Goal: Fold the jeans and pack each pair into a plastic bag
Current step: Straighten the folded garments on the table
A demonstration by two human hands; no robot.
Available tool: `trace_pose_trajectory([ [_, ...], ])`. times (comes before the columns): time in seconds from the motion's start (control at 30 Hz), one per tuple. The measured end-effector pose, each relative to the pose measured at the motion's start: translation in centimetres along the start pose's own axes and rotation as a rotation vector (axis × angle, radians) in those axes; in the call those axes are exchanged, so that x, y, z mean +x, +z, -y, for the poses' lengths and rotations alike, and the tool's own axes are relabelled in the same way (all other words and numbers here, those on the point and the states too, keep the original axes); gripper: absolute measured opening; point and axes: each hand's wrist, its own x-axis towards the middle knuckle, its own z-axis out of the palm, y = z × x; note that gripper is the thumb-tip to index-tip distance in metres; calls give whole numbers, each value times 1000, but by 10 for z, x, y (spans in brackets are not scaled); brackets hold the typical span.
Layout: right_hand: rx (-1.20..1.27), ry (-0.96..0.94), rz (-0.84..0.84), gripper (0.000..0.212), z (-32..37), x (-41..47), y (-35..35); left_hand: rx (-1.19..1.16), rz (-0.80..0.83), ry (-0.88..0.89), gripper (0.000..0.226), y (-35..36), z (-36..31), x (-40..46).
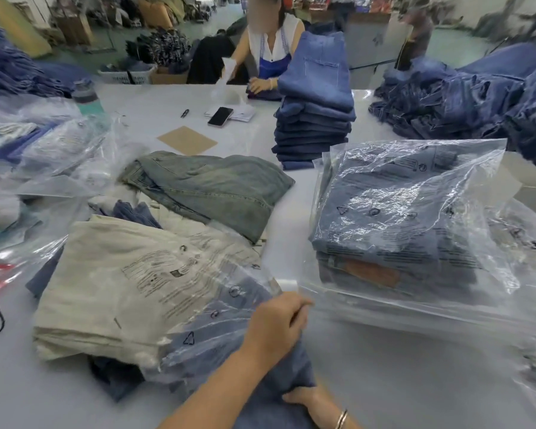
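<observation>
Starting at the left, bagged garments (44, 144) are seen heaped on the desk (384, 382), beside a cream pair (112, 274) and a grey-green pair of jeans (211, 187) not yet bagged. Near the lower middle, a folded blue pair (279, 385) is being slid into a plastic bag (205, 311): the bag's edge is gripped by the left hand (276, 323), its fingers curled, while the denim is pressed down by the right hand (307, 397), whose fingers lie over the cloth; whether they pinch it cannot be told. The job is judged to be well under way but far from finished. To the right, packed jeans (396, 230) are stacked in their bags, a folded stack (314, 119) waits behind, and a loose denim heap (477, 97) is left for folding. A phone (220, 116), a cardboard square (187, 140) and a seated person across the desk are noted; the crowded left side leaves little room for the bag.
</observation>
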Motion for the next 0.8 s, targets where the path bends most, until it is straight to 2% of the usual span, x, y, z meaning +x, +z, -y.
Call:
trace_pose_trajectory([
  [0.07,258,-45,-2,26,-3,12,-9,7,63,137,19,-2,-4,-26],
  [0.1,396,28,-100,31,-3,15,-17,1,89,139,20,-4,0,-40],
  [0.13,548,37,-21,34,-11,20,-20,-12,79,87,23,-6,7,-54],
  [0.2,741,-7,-21,31,-24,23,-23,-33,-91,-106,28,-16,22,-79],
  [0.27,800,-26,-45,31,-34,21,-30,170,-359,-310,28,-28,37,-98],
  [0.33,788,94,-111,29,-35,25,-38,351,-562,-570,34,-38,59,-117],
  [0.37,806,138,-64,29,-37,21,-40,308,-627,-735,38,-41,68,-125],
  [0.4,823,148,24,35,-40,13,-41,179,-676,-908,48,-45,72,-130],
  [0.47,816,142,101,60,-43,3,-39,-287,-718,-1240,65,-49,70,-135],
  [0.53,778,77,96,83,-47,3,-31,-679,-623,-1404,50,-47,61,-133],
  [0.6,755,120,110,74,-45,3,-16,-836,-467,-1399,30,-41,56,-130],
  [0.67,766,191,207,59,-35,2,-2,-1003,-404,-1364,25,-40,56,-126],
  [0.73,802,203,268,56,-25,2,9,-1154,-357,-1326,25,-48,52,-123],
  [0.8,873,140,267,64,-16,4,17,-1254,-317,-1316,35,-51,49,-123],
])
